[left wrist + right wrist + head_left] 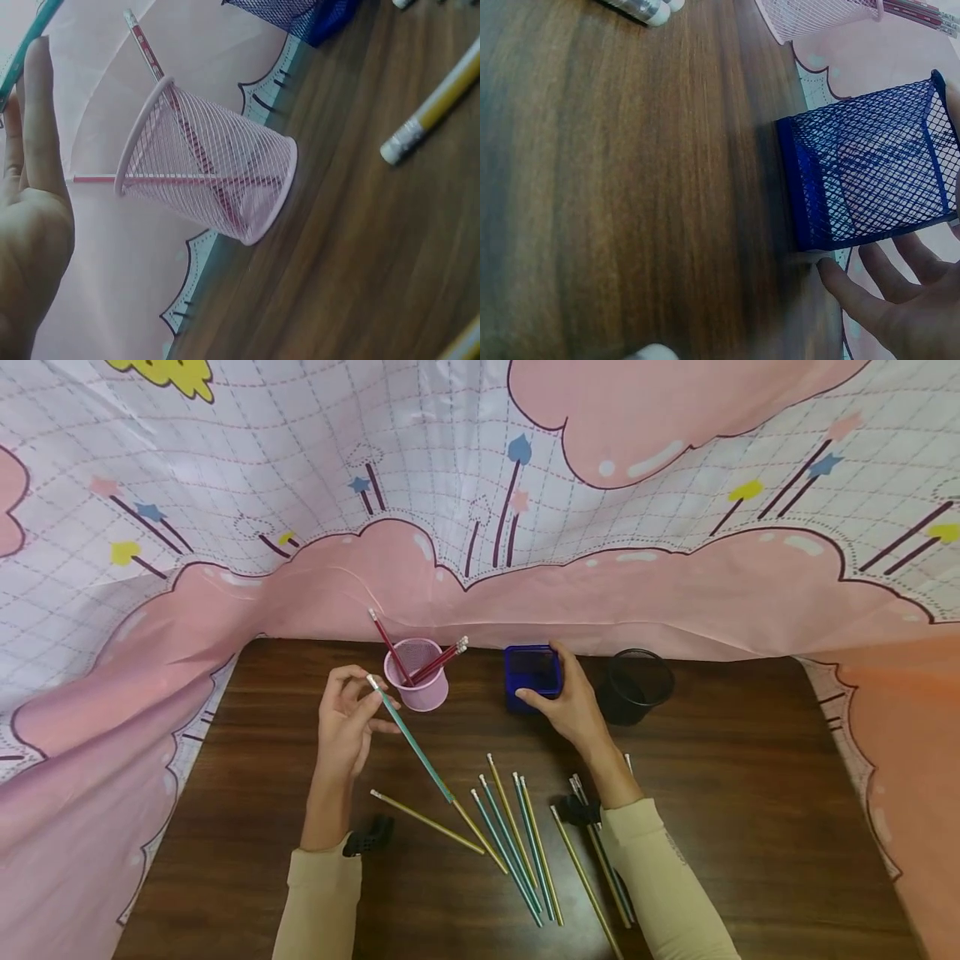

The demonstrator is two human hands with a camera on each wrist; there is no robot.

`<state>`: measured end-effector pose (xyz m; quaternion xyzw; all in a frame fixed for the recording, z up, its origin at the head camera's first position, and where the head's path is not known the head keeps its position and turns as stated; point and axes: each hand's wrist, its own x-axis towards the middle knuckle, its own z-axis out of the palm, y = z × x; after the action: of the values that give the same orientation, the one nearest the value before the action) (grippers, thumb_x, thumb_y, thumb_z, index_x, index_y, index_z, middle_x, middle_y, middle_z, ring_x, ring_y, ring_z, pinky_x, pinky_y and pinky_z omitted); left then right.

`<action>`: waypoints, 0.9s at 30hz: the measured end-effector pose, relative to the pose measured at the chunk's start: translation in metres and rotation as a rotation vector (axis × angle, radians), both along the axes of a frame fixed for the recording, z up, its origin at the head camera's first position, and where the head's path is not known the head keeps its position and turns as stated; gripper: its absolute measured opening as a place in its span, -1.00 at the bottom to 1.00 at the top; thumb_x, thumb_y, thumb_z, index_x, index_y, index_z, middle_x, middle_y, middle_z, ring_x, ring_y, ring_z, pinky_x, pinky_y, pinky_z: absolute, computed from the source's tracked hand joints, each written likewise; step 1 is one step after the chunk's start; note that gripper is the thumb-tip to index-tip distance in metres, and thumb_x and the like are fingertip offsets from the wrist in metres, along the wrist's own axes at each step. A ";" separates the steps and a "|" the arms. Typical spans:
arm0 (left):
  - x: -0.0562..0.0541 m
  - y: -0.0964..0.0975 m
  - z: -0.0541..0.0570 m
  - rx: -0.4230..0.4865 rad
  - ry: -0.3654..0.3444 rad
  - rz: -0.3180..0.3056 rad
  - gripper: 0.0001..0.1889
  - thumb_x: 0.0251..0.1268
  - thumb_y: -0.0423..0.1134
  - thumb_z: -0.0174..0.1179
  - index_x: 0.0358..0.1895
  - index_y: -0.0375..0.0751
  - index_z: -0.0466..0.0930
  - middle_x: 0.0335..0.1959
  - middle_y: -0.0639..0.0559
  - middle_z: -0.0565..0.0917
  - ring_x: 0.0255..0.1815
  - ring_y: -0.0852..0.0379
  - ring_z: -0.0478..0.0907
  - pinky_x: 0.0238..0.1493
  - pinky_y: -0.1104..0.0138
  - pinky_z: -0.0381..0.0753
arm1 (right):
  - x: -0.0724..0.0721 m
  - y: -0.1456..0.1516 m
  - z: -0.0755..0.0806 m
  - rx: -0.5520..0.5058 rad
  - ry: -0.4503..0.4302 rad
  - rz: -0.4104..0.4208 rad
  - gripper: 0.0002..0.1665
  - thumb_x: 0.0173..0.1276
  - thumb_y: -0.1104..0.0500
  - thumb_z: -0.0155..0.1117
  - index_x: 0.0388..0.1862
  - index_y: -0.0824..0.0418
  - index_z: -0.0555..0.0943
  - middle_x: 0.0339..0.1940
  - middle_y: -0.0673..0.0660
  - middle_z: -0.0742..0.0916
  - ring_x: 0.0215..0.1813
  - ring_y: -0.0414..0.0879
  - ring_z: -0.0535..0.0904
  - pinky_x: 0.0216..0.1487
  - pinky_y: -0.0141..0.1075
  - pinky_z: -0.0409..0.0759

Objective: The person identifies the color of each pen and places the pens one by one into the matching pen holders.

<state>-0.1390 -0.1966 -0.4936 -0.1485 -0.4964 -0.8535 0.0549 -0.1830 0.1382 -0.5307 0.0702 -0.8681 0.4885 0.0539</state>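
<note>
My left hand [343,727] pinches a teal pencil [412,743] near its white eraser end, and the pencil slants down to the right over the table. Just beyond that hand stands a pink round mesh pencil cup [214,161] with several red pencils [438,665] leaning in it. At the back, my right hand [576,706] grips a blue square mesh pencil cup [877,165], thumb at the near rim and fingers round its right side. No pencils show inside the blue cup. In the left wrist view, only part of the left hand and the teal pencil show.
A black round mesh cup [637,685] stands right of the blue one. Several gold pencils [427,822] and teal pencils [504,852] lie across the front middle. Darker pencils [609,868] lie partly under the right forearm. A patterned cloth [480,610] hangs behind the brown table [750,793].
</note>
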 end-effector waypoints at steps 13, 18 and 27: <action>-0.016 0.013 0.016 0.018 0.027 0.058 -0.69 0.36 -0.64 0.03 0.05 -0.24 0.40 -0.17 -0.19 0.55 -0.36 0.00 0.66 -0.62 0.17 0.68 | -0.004 -0.004 -0.004 -0.012 0.017 -0.010 0.13 0.14 -0.04 0.57 0.57 0.08 0.14 0.45 0.25 0.38 0.41 0.11 0.35 0.39 0.06 0.33; -0.029 0.023 0.028 0.015 0.076 0.075 -0.72 0.35 -0.61 0.07 0.05 -0.32 0.38 -0.16 -0.25 0.52 -0.37 0.00 0.66 -0.62 0.17 0.68 | -0.004 -0.002 -0.006 -0.003 0.019 -0.021 0.13 0.14 -0.07 0.56 0.57 0.07 0.14 0.45 0.24 0.39 0.40 0.10 0.36 0.39 0.04 0.34; -0.046 0.042 0.040 0.020 0.122 0.054 -0.71 0.34 -0.61 0.08 0.05 -0.31 0.42 -0.19 -0.14 0.53 -0.39 -0.04 0.67 -0.61 0.17 0.69 | 0.000 0.000 -0.007 -0.025 0.006 -0.013 0.13 0.14 -0.07 0.56 0.57 0.06 0.13 0.43 0.26 0.40 0.36 0.13 0.39 0.34 0.06 0.38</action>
<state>-0.1855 -0.1545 -0.4537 -0.1861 -0.4874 -0.8460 0.1094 -0.1834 0.1377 -0.5377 0.0654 -0.8622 0.4987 0.0607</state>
